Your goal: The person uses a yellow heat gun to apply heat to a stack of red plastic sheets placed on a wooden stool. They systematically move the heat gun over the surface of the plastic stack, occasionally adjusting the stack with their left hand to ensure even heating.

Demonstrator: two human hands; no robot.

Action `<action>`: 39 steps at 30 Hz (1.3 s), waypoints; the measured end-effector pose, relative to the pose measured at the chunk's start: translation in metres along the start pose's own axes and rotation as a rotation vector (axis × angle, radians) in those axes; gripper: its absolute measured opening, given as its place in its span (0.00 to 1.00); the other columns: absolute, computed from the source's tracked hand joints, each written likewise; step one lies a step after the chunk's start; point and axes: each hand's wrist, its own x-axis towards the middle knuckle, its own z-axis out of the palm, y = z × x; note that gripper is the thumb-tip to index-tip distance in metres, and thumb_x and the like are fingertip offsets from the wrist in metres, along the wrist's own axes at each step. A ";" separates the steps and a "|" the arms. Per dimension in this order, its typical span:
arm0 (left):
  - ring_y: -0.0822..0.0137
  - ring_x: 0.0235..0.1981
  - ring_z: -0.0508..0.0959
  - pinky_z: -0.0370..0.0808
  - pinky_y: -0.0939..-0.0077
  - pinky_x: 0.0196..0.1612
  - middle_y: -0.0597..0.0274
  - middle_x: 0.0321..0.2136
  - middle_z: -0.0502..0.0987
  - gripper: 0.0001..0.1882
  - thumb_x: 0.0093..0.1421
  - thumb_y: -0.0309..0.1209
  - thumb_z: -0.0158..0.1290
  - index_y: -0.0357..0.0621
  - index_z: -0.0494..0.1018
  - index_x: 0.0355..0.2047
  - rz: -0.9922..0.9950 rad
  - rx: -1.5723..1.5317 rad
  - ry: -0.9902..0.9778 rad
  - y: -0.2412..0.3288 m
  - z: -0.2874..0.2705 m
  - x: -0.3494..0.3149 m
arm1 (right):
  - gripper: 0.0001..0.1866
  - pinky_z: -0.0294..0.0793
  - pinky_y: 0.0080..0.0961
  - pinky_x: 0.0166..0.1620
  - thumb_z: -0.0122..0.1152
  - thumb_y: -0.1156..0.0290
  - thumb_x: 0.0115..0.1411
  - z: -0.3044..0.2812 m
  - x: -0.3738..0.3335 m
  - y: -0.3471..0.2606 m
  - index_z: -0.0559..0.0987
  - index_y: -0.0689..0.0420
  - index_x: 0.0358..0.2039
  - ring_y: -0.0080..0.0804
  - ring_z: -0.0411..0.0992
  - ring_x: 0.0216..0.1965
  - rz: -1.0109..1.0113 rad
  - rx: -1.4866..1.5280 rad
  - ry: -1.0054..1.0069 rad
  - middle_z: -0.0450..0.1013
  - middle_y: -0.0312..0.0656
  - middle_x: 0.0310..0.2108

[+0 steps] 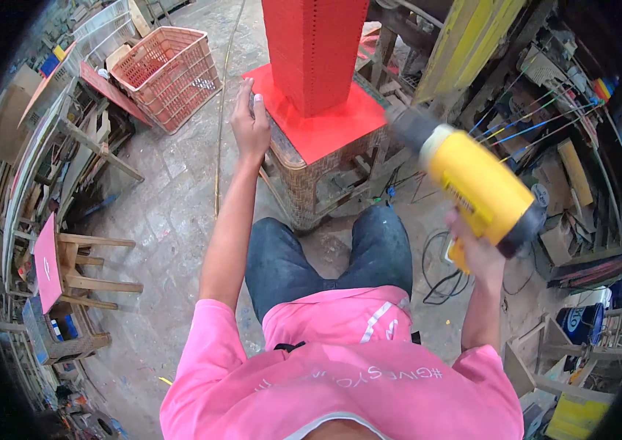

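My right hand [478,253] is wrapped round the handle of a yellow heat gun [480,183] with a black rear end. Its dark nozzle, a little blurred, points up and left toward the right corner of a red sheet [309,138]. A tall red square column [311,59], with a line of small dark marks down one edge, stands upright on that sheet. My left hand [251,125], fingers stretched out, rests at the sheet's left edge. Beneath lies a stand [298,187] with woven-looking sides, just beyond my knees.
A pink plastic crate [168,77] stands at the far left. Nearer on the left is a small wooden stool [80,268] with a pink top, tipped over. A black cable [437,282] coils on the floor by my right knee. Boards and scraps [564,191] pile up along the right.
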 end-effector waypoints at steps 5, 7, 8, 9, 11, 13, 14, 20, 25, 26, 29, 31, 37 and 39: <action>0.49 0.57 0.68 0.62 0.64 0.60 0.39 0.53 0.70 0.21 0.63 0.31 0.44 0.31 0.67 0.53 -0.015 -0.014 0.034 -0.005 -0.006 -0.004 | 0.20 0.72 0.29 0.46 0.69 0.71 0.51 0.011 -0.023 -0.017 0.76 0.56 0.45 0.30 0.73 0.42 -0.232 -0.240 -0.143 0.76 0.37 0.39; 0.48 0.57 0.68 0.62 0.64 0.60 0.40 0.53 0.69 0.21 0.63 0.31 0.44 0.31 0.68 0.53 -0.028 -0.015 0.050 -0.006 -0.014 -0.005 | 0.21 0.69 0.30 0.50 0.68 0.69 0.52 0.007 -0.022 -0.021 0.75 0.57 0.47 0.32 0.72 0.47 -0.027 -0.198 -0.116 0.75 0.39 0.44; 0.48 0.57 0.68 0.62 0.64 0.60 0.40 0.53 0.69 0.21 0.63 0.31 0.44 0.31 0.68 0.53 -0.048 -0.033 0.060 -0.004 -0.015 -0.006 | 0.22 0.68 0.32 0.53 0.67 0.68 0.54 0.004 -0.021 -0.022 0.74 0.57 0.49 0.34 0.71 0.50 0.064 -0.204 -0.084 0.74 0.40 0.47; 0.48 0.58 0.68 0.61 0.64 0.61 0.40 0.53 0.69 0.21 0.63 0.32 0.44 0.31 0.68 0.53 -0.068 -0.051 0.071 -0.002 -0.016 -0.007 | 0.23 0.69 0.27 0.46 0.67 0.68 0.54 0.003 -0.022 -0.018 0.73 0.57 0.50 0.30 0.71 0.45 -0.118 -0.251 -0.089 0.74 0.39 0.44; 0.48 0.58 0.68 0.61 0.64 0.61 0.40 0.53 0.69 0.21 0.63 0.32 0.44 0.32 0.68 0.53 -0.101 -0.078 0.113 -0.006 -0.021 -0.011 | 0.24 0.71 0.23 0.40 0.66 0.68 0.55 0.001 -0.026 -0.014 0.72 0.57 0.51 0.27 0.72 0.39 -0.371 -0.336 -0.122 0.74 0.38 0.41; 0.49 0.58 0.67 0.61 0.64 0.61 0.40 0.53 0.69 0.21 0.63 0.32 0.44 0.32 0.68 0.53 -0.120 -0.096 0.149 -0.012 -0.026 -0.020 | 0.23 0.71 0.23 0.40 0.66 0.68 0.55 0.002 -0.028 -0.020 0.72 0.57 0.51 0.27 0.72 0.39 -0.354 -0.401 -0.153 0.74 0.38 0.41; 0.49 0.58 0.67 0.61 0.64 0.61 0.41 0.53 0.70 0.21 0.63 0.32 0.44 0.31 0.68 0.53 -0.125 -0.100 0.192 -0.015 -0.030 -0.026 | 0.23 0.70 0.23 0.41 0.66 0.69 0.55 0.001 -0.028 -0.025 0.72 0.57 0.51 0.28 0.72 0.39 -0.345 -0.432 -0.175 0.74 0.38 0.41; 0.48 0.56 0.69 0.64 0.65 0.59 0.41 0.52 0.71 0.21 0.63 0.33 0.44 0.31 0.68 0.52 -0.280 -0.247 0.338 -0.005 -0.052 -0.059 | 0.21 0.70 0.25 0.42 0.66 0.70 0.55 0.002 -0.046 -0.059 0.73 0.57 0.49 0.29 0.72 0.40 -0.304 -0.627 -0.201 0.75 0.38 0.40; 0.48 0.54 0.71 0.66 0.65 0.56 0.40 0.50 0.72 0.21 0.63 0.33 0.44 0.32 0.68 0.52 -0.319 -0.296 0.368 -0.027 -0.054 -0.073 | 0.20 0.70 0.26 0.44 0.65 0.71 0.55 0.013 -0.048 -0.087 0.74 0.57 0.48 0.30 0.73 0.40 -0.320 -0.754 -0.172 0.75 0.38 0.40; 0.48 0.54 0.72 0.66 0.65 0.56 0.40 0.50 0.72 0.21 0.63 0.33 0.44 0.32 0.69 0.52 -0.332 -0.316 0.390 -0.030 -0.053 -0.076 | 0.20 0.70 0.26 0.44 0.65 0.71 0.55 0.016 -0.047 -0.095 0.74 0.57 0.48 0.30 0.73 0.40 -0.332 -0.782 -0.165 0.75 0.38 0.40; 0.48 0.53 0.72 0.67 0.65 0.55 0.40 0.49 0.73 0.21 0.63 0.33 0.45 0.32 0.69 0.52 -0.361 -0.366 0.432 -0.035 -0.050 -0.081 | 0.19 0.70 0.27 0.45 0.65 0.72 0.55 0.024 -0.043 -0.119 0.75 0.57 0.48 0.30 0.73 0.41 -0.351 -0.864 -0.134 0.75 0.38 0.40; 0.48 0.52 0.73 0.68 0.66 0.55 0.41 0.49 0.73 0.20 0.62 0.32 0.45 0.32 0.69 0.52 -0.360 -0.386 0.438 -0.034 -0.050 -0.075 | 0.19 0.70 0.27 0.46 0.65 0.72 0.55 0.033 -0.033 -0.136 0.75 0.57 0.47 0.31 0.73 0.41 -0.367 -0.912 -0.116 0.76 0.38 0.40; 0.51 0.57 0.69 0.64 0.66 0.59 0.46 0.53 0.71 0.21 0.63 0.34 0.44 0.35 0.68 0.53 -0.241 -0.305 0.428 -0.043 -0.032 -0.072 | 0.17 0.70 0.28 0.47 0.65 0.74 0.55 0.066 -0.016 -0.189 0.76 0.57 0.46 0.32 0.73 0.41 -0.437 -1.051 -0.049 0.76 0.38 0.39; 0.51 0.59 0.66 0.62 0.65 0.61 0.45 0.54 0.70 0.21 0.63 0.34 0.44 0.35 0.68 0.54 -0.221 -0.289 0.417 -0.045 -0.032 -0.070 | 0.16 0.70 0.28 0.47 0.65 0.75 0.54 0.088 -0.002 -0.207 0.77 0.57 0.45 0.30 0.73 0.40 -0.528 -1.025 -0.014 0.77 0.37 0.38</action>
